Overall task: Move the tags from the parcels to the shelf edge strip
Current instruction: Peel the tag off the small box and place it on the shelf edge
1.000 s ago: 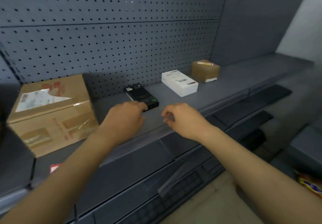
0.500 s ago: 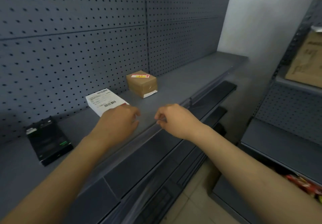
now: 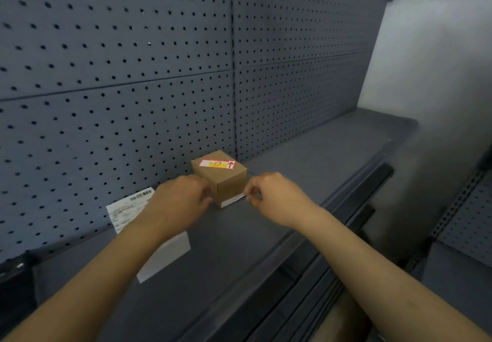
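Observation:
A small brown parcel (image 3: 226, 182) stands on the grey shelf against the pegboard, with a red, white and yellow tag (image 3: 217, 164) stuck flat on its top. My left hand (image 3: 181, 200) is curled at the parcel's left side, fingertips against it. My right hand (image 3: 277, 195) is at the parcel's lower right corner, thumb and forefinger pinched together beside a white strip on the box's bottom edge. A white parcel (image 3: 127, 208) with a printed barcode label lies to the left, partly hidden under my left forearm. The shelf edge strip (image 3: 346, 205) runs along the shelf front below my right wrist.
A black device (image 3: 13, 269) sits at the far left edge of the shelf (image 3: 319, 155). Pegboard (image 3: 133, 75) backs the shelf. Lower shelves step out below the front edge, and another shelving unit (image 3: 468, 221) stands at the right.
The view has swung to the right along the shelf. Both hands moved from the black device, past the white parcel, to either side of the small brown parcel.

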